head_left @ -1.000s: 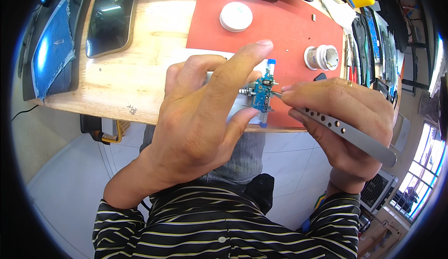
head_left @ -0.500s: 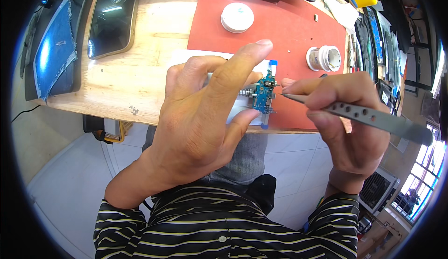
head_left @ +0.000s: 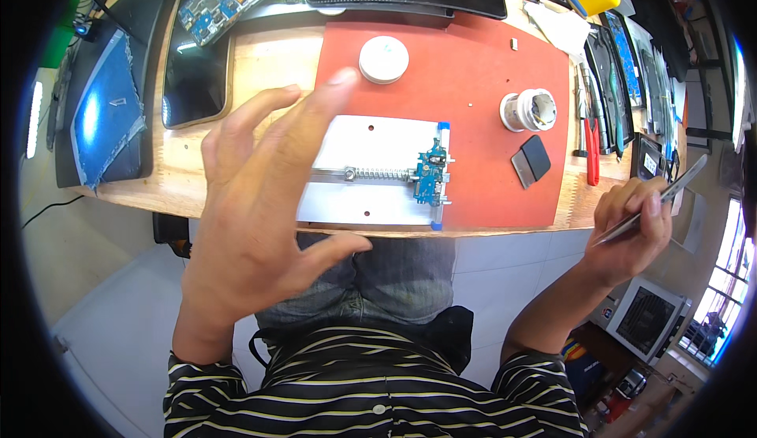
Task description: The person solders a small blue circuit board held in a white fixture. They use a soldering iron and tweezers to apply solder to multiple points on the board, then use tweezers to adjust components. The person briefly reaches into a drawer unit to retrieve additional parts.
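A small blue circuit board (head_left: 430, 174) sits clamped at the right end of a white spring-loaded board holder (head_left: 378, 208). Over the holder's left part hovers my left hand (head_left: 256, 186), fingers and thumb spread with nothing between them. It hides the holder's left end. My right hand (head_left: 628, 221) is off to the right, just past the table's front edge, closed around metal tweezers (head_left: 684, 179). The tweezers point away from the circuit board, which neither hand touches.
An orange-red mat (head_left: 489, 170) lies under the holder. On it are a white round lid (head_left: 384, 59), an open white jar (head_left: 529, 111) and a black-and-grey flat piece (head_left: 531, 162). Red-handled pliers (head_left: 592, 152) lie at right; a phone (head_left: 197, 83) lies at left.
My left hand has let go of the board area and moved left with its fingers spread. My right hand has drawn back to the right, turning the tweezers away from the circuit board.
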`<action>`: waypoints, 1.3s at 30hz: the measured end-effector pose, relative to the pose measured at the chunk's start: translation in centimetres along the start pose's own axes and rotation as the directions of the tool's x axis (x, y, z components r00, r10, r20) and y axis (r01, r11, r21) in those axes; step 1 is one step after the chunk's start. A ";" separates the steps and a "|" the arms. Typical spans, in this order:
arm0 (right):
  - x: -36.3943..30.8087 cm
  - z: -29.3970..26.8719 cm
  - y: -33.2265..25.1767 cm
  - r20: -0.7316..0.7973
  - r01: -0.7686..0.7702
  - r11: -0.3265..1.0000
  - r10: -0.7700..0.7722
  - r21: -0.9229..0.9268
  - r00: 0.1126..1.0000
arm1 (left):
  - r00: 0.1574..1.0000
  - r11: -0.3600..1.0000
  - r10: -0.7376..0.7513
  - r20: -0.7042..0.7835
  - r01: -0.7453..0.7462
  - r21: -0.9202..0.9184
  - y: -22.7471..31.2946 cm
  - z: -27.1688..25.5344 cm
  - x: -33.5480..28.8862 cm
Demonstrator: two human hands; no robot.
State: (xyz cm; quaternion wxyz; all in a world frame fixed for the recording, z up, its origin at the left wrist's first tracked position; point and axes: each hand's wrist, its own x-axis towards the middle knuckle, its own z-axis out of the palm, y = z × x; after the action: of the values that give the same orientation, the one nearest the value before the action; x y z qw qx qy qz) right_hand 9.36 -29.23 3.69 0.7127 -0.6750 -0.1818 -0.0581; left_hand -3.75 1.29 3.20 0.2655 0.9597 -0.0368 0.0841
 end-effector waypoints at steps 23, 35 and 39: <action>-7.4 6.6 -1.7 0.247 -0.423 0.906 0.403 0.028 0.881 | 0.909 0.962 0.155 -0.386 -0.228 -0.151 -0.1 0.7 -3.0; -7.6 6.9 -2.9 0.236 -0.335 0.942 0.327 -0.006 0.915 | 0.889 0.931 0.110 -0.445 -0.249 -0.267 0.1 1.1 -3.8; -7.7 6.9 -2.8 0.236 -0.325 0.946 0.315 0.001 0.919 | 0.897 0.934 0.113 -0.427 -0.243 -0.263 0.2 0.9 -3.8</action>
State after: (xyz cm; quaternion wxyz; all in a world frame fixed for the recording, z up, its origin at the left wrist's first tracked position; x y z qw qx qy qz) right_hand 0.03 -23.95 3.86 0.6999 -0.6831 -0.1524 0.1421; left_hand -7.37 0.78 1.87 0.4055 0.8601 -0.0822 0.2986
